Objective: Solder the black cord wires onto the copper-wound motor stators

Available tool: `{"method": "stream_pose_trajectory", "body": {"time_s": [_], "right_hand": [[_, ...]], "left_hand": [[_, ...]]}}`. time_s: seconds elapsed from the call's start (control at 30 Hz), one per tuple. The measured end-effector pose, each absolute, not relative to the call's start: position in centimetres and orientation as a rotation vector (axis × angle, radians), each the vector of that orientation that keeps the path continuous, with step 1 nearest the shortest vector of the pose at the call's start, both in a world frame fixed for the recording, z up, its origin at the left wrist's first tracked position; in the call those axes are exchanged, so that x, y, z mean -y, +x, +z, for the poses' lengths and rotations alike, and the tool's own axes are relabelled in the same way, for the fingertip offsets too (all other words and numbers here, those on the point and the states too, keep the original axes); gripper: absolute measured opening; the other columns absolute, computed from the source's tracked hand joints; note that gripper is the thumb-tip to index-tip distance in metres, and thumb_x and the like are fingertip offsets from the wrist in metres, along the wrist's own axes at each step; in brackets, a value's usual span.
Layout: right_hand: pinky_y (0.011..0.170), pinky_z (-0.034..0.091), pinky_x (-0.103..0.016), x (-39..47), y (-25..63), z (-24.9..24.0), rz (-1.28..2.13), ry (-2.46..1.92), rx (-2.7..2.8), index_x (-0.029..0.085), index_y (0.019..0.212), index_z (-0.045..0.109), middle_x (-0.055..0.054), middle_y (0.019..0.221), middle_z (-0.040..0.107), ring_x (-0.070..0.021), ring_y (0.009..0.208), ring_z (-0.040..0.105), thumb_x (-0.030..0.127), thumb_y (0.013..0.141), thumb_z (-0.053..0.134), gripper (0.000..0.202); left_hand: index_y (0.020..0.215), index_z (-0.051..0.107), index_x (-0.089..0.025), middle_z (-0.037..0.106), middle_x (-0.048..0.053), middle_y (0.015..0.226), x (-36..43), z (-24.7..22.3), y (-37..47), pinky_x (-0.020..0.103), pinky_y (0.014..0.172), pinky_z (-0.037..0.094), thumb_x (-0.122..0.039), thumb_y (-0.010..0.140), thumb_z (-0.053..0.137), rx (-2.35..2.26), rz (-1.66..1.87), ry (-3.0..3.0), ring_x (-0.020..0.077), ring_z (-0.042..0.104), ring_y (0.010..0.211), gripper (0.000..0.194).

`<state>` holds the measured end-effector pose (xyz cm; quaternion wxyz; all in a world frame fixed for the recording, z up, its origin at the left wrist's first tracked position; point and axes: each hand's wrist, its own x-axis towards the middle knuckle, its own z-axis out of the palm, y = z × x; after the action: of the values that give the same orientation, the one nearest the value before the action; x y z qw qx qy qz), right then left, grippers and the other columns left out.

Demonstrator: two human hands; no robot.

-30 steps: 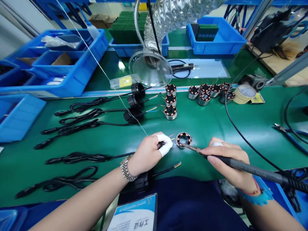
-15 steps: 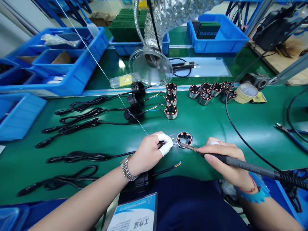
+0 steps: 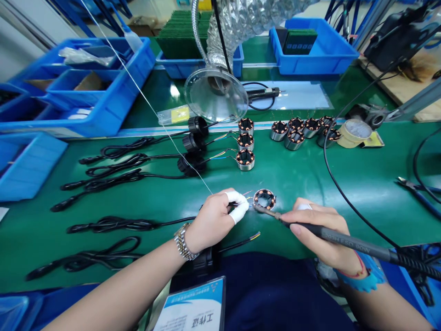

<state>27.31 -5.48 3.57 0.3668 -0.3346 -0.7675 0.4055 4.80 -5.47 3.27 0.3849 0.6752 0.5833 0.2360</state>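
My left hand, with white covers on thumb and forefinger, pinches the thin coloured wires of a black cable. A thin pale strand runs down from the upper left to this hand. Just right of the fingertips, a copper-wound stator ring rests on the green bench. My right hand grips a soldering iron like a pen. Its tip lies at the ring's lower left edge, close to the wire ends; whether it touches them I cannot tell. The cable's held part is mostly hidden behind my left fingers.
Several stators stand at the back right beside a round yellowish tin. Three more stators are joined to capped black cables. A clear extraction hood hangs ahead. Pliers lie right; blue bins stand left.
The soldering iron's tip and my right hand have shifted slightly left along the stator's lower edge. My left hand keeps its pinch and has barely moved.
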Motion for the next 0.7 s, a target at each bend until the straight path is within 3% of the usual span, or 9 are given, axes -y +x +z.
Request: {"method": "stream_pose_trajectory", "body": {"time_s": [0.7], "right_hand": [[0.055,0.043,-0.029,5.47,27.87,3.57,1.005,-0.85,1.937,0.02,0.096,0.064,-0.003,0.065,0.059,-0.0138,0.061,0.053,0.013,0.075,0.054,0.024]], "left_hand": [[0.068,0.058,-0.015,0.057,0.001,0.07,5.41,3.2,4.78,0.023,0.057,0.04,-0.02,0.076,0.049,-1.488,0.613,1.709,0.0103,0.049,0.061,0.013]]}}
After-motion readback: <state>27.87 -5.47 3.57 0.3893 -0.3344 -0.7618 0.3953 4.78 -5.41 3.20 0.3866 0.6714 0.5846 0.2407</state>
